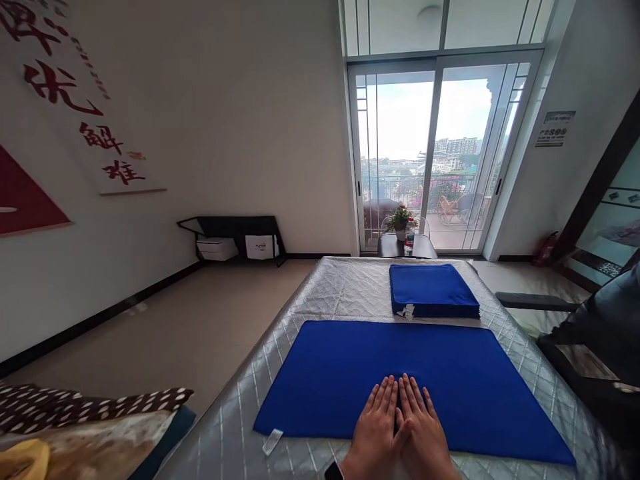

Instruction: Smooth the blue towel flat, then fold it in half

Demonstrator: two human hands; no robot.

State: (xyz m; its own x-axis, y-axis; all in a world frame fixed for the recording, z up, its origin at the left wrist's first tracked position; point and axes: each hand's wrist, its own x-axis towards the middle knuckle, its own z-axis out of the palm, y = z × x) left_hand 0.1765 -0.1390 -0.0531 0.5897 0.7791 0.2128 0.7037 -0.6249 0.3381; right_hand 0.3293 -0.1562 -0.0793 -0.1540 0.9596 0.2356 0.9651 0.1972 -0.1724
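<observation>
A flat blue cloth [330, 373] lies spread on the silver quilted mattress [330, 283], with a white tag at its near left corner. My left hand [377, 423] rests palm down near the cloth's front middle, fingers stretched out. Beside it, my right hand [420, 423] lies flat too, its fingers pointing forward and slightly parted. The thumbs meet and overlap between the hands. Neither hand holds anything. Just beyond the spread cloth sits a neat stack of folded blue cloths [433, 287], with white tags at its front edge.
A small black table [385, 250] with a potted plant [400, 219] and a bottle [409, 235] stands past the mattress, before glass sliding doors. A black chair [600, 340] is close on the right. Polka-dot fabric [100, 410] lies at lower left. A black rack [235, 230] stands along the wall.
</observation>
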